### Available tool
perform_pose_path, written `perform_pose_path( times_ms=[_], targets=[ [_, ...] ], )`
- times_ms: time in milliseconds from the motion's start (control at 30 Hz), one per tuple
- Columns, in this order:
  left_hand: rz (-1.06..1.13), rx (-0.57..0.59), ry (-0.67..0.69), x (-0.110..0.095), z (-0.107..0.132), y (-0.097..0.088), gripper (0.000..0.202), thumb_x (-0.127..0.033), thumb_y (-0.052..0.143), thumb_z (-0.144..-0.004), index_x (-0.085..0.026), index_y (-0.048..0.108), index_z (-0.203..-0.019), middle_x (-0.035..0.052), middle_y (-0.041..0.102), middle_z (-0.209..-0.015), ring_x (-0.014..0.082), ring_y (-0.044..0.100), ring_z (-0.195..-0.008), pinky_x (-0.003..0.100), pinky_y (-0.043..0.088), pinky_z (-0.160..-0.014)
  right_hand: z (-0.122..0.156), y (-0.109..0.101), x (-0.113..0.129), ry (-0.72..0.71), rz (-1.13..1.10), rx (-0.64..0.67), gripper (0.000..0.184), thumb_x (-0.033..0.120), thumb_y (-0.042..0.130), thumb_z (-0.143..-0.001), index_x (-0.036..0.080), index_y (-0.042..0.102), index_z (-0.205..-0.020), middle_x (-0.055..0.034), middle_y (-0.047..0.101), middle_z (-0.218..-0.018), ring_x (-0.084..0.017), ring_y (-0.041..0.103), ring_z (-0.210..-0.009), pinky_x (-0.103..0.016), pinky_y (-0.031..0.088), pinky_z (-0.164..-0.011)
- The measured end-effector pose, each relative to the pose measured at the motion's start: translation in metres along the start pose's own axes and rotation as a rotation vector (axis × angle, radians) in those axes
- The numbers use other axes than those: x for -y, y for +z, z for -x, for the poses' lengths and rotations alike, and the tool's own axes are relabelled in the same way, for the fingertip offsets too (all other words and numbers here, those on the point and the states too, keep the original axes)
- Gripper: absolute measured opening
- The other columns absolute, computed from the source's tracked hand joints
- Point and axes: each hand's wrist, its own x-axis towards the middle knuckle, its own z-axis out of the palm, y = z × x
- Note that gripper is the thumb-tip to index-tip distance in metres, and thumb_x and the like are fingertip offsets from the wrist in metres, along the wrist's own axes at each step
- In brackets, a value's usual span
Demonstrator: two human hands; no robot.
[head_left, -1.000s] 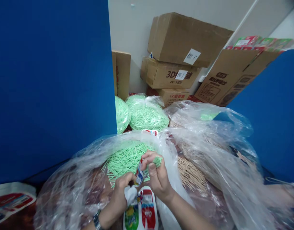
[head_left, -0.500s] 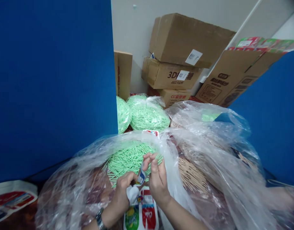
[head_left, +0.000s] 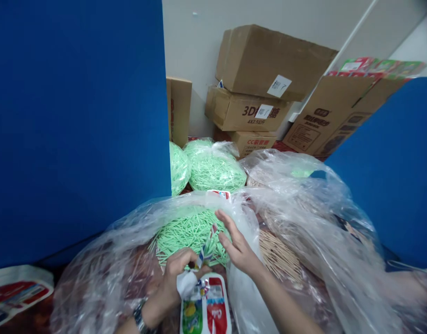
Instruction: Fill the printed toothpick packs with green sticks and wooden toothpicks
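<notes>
My left hand [head_left: 177, 273], with a watch at the wrist, is closed round a small printed packet [head_left: 204, 255]. Green sticks seem to poke up from the packet's top. Something white and crumpled [head_left: 186, 283] is also in that hand; its kind is unclear. My right hand [head_left: 238, 248] is open just right of the packet, fingers apart and nothing in them. Behind both hands lies a heap of thin green sticks [head_left: 185, 234] in a large clear plastic bag [head_left: 130, 232]. Below them is a tray-shaped pack [head_left: 218, 306] with red and green panels, one marked Cola.
Tan sticks [head_left: 278, 255] lie in another clear bag [head_left: 314, 222] at right. Filled bags of green sticks [head_left: 216, 171] stand behind. Cardboard boxes [head_left: 269, 65] are stacked at the back. A blue panel [head_left: 77, 116] rises at left. Another person's blurred arm [head_left: 404, 287] shows at right.
My right hand has let go of the green sticks, opened and moved slightly right. The sticks now stand at the packet's top. My left hand keeps its hold, shifted a little left.
</notes>
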Motion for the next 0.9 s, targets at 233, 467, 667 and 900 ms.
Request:
perform_pose_path(
  times_ms=[233,467,667,900],
  targets=[
    [0.071,0.031,-0.024,0.006,0.003,-0.006,0.020,-0.026,0.051,-0.092,-0.018,0.066,-0.082,0.0048,0.065,-0.081,0.0197,0.062,-0.079,0.030,0.048,-0.072,0.005,0.009,-0.007,0.040,-0.157,-0.079,0.018,0.040,0.053,-0.090,0.022,0.048,-0.090,0.0029,0.051,-0.074,-0.012,0.050,-0.065,-0.024,0.043,-0.061],
    [0.252,-0.063,-0.168,0.016,0.007,0.002,0.035,-0.026,0.057,-0.087,-0.021,0.061,-0.122,0.0119,0.062,-0.128,0.0277,0.057,-0.115,0.043,0.045,-0.099,0.011,0.011,-0.006,0.014,-0.044,-0.109,0.013,0.034,0.051,-0.091,0.021,0.050,-0.090,0.0014,0.051,-0.078,-0.013,0.049,-0.068,-0.025,0.040,-0.063],
    [0.513,-0.145,-0.387,0.010,-0.001,0.012,0.028,-0.028,0.070,-0.074,-0.013,0.065,-0.098,0.0083,0.073,-0.086,0.0228,0.069,-0.076,0.032,0.056,-0.068,0.013,0.016,-0.003,0.085,-0.092,-0.067,0.017,0.038,0.050,-0.091,0.021,0.048,-0.090,0.0023,0.050,-0.075,-0.012,0.048,-0.064,-0.024,0.040,-0.060],
    [0.552,-0.128,-0.409,0.003,0.002,0.006,0.026,-0.023,0.073,-0.072,-0.015,0.064,-0.096,0.0051,0.074,-0.086,0.0190,0.067,-0.074,0.028,0.054,-0.067,0.019,0.029,-0.007,0.132,-0.121,-0.080,0.020,0.040,0.051,-0.091,0.021,0.048,-0.089,0.0028,0.050,-0.073,-0.012,0.050,-0.062,-0.024,0.041,-0.057]
  ],
)
